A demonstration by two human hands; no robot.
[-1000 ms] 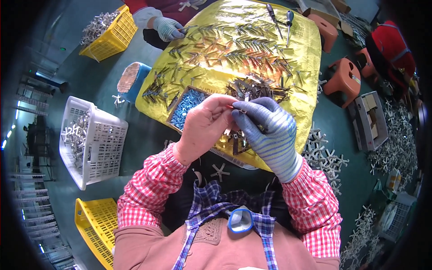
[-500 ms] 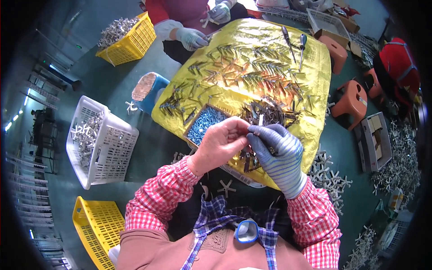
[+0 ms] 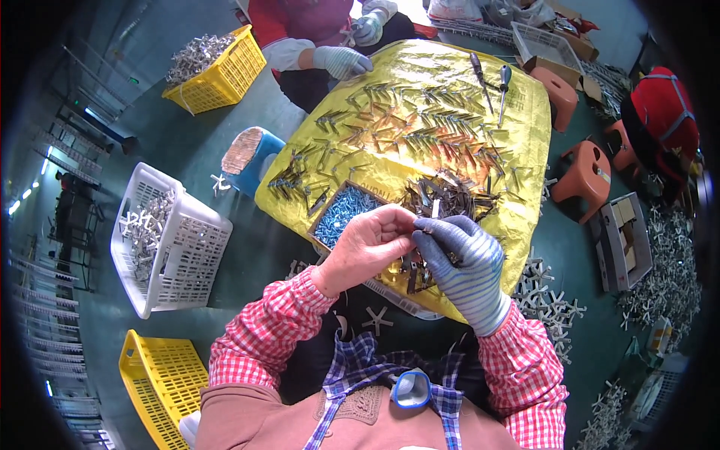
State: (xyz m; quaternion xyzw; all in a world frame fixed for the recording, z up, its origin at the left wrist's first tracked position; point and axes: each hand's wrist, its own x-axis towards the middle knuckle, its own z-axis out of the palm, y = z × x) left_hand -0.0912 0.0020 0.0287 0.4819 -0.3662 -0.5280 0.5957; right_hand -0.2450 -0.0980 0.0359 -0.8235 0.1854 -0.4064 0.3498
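Note:
My left hand (image 3: 367,249), bare, and my right hand (image 3: 471,268), in a blue-and-white striped glove, meet fingertip to fingertip over the near edge of a yellow sheet (image 3: 529,161). Both are closed in a pinch; whatever sits between the fingers is too small to make out. A pale strip (image 3: 436,208) shows just beyond the right fingers, and I cannot tell whether it is held. Beside my left hand is an open box of blue screws (image 3: 343,214). Behind my right hand lies a pile of dark metal strips (image 3: 454,196), partly covered by it.
Rows of thin metal pieces (image 3: 450,120) and two screwdrivers (image 3: 504,82) lie on the sheet. Across from me sits a co-worker with gloved hands (image 3: 343,62). White (image 3: 191,247) and yellow baskets (image 3: 238,69) stand left; orange stools (image 3: 585,180) and star-shaped metal parts (image 3: 551,300) are right.
My hands keep the same pinch, almost unmoved. The co-worker's gloved hand at the sheet's far edge has shifted to the right. The whole view has tilted slightly.

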